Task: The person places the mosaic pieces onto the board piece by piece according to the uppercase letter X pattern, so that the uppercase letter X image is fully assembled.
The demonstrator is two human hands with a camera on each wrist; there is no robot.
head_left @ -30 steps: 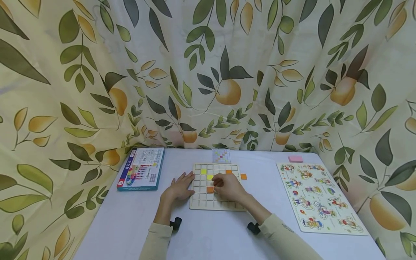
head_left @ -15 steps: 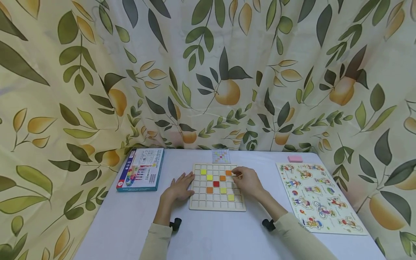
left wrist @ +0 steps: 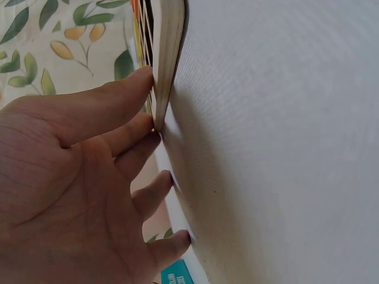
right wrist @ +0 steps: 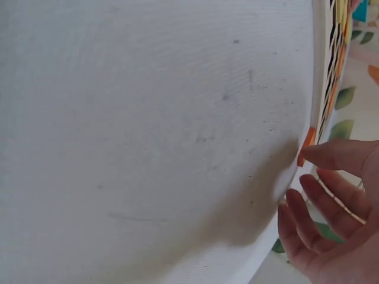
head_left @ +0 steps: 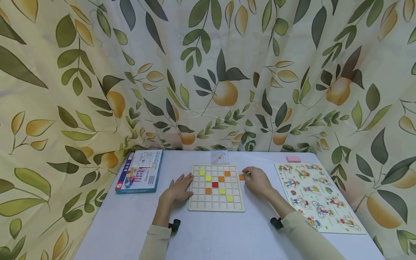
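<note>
Right hand (head_left: 258,179) having shifted off grid board (head_left: 216,207) toward frame centre-right, fingers now touching orange tile (head_left: 242,177) on tabletop (head_left: 208,234), grip unclear. Left hand (head_left: 177,190) lying flat, fingers straight, bracing board edge. Risk: tile sliding away under fingertip.

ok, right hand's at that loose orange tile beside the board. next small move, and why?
Probably pinch and lift it. The right hand has fingertips at the orange tile lying on the table just off the grid board, not visibly gripped. The left hand braces the board's left edge.

A white surface (head_left: 211,231) carries a grid board (head_left: 216,207), box (head_left: 139,171), picture puzzle (head_left: 316,195), card (head_left: 219,157), pink block (head_left: 293,159) and orange tile (head_left: 242,177).
</note>
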